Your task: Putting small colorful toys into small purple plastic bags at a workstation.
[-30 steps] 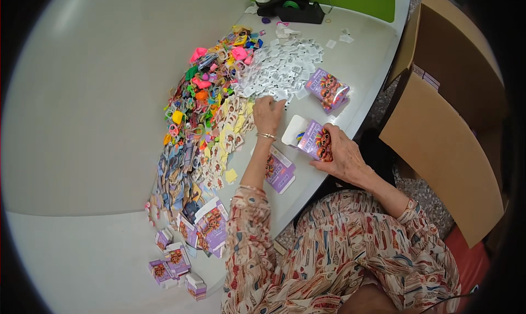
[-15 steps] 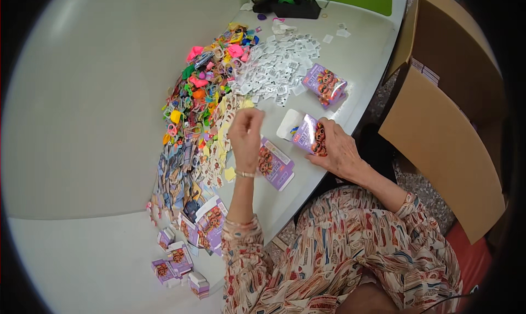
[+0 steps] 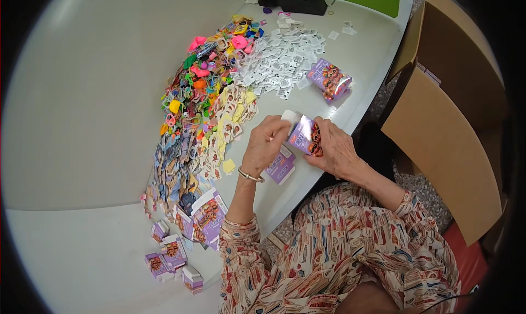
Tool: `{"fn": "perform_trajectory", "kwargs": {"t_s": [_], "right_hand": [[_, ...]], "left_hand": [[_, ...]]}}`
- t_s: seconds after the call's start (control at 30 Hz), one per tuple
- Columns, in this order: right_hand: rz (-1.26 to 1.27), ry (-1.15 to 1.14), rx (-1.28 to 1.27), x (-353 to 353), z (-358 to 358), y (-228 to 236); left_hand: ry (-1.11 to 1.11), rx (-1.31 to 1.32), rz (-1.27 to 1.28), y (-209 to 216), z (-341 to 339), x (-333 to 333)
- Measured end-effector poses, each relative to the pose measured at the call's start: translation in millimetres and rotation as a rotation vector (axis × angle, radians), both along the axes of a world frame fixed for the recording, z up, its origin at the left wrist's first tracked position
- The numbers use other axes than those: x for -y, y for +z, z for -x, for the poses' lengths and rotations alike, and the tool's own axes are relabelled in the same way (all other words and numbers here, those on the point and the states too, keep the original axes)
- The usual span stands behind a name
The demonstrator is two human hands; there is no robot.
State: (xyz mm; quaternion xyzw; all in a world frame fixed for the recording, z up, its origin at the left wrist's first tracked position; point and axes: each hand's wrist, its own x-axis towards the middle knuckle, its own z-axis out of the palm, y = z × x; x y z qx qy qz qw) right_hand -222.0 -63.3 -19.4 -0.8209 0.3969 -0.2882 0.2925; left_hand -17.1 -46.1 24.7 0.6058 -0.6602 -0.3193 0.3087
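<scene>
My right hand (image 3: 337, 148) is wrapped round a small purple cardboard box (image 3: 303, 134) with a picture of cartoon figures on it. The box's white end flap (image 3: 291, 116) stands open on the left. At that open end is my left hand (image 3: 266, 143), its thumb and fingers pinched together. Whatever sits between those fingertips is too small or hidden to make out. Below my left hand a flattened purple carton (image 3: 281, 169) lies on the table, partly covered by the hand. Two more purple boxes (image 3: 330, 80), seemingly stacked, rest farther back on the right.
A heap of colourful small toys (image 3: 200, 84) spreads on the left, beside white printed slips (image 3: 285, 62) and yellowish sticker cards (image 3: 230, 116). Several purple cartons (image 3: 174, 248) lie near left. A black tape dispenser (image 3: 301, 1) stands at the back; a big cardboard box (image 3: 444, 122) is on the right.
My left hand has moved right, from above the sticker cards to the box's open end. The right hand keeps its hold on the box. The view has shifted slightly.
</scene>
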Motion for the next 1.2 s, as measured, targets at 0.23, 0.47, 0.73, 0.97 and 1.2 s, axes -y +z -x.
{"fn": "perform_trajectory", "kwargs": {"t_s": [0.23, 0.47, 0.73, 0.97, 1.2], "right_hand": [[0.028, -0.017, 0.060, -2, -2, -4], [0.006, -0.028, 0.104, 0, -1, -6], [0.019, 0.009, 0.196, -2, -4, -2], [0.018, -0.009, 0.160, -3, -4, -4], [-0.015, -0.045, 0.221, 2, -4, -5]], "left_hand": [[0.101, -0.112, 0.050, -4, 11, -11], [0.127, -0.317, -0.044, 7, 22, -9], [0.209, -0.303, 0.013, 5, 25, -13], [0.026, -0.144, 0.065, 6, 15, -13], [0.323, -0.537, 0.131, 17, 28, -30]]}}
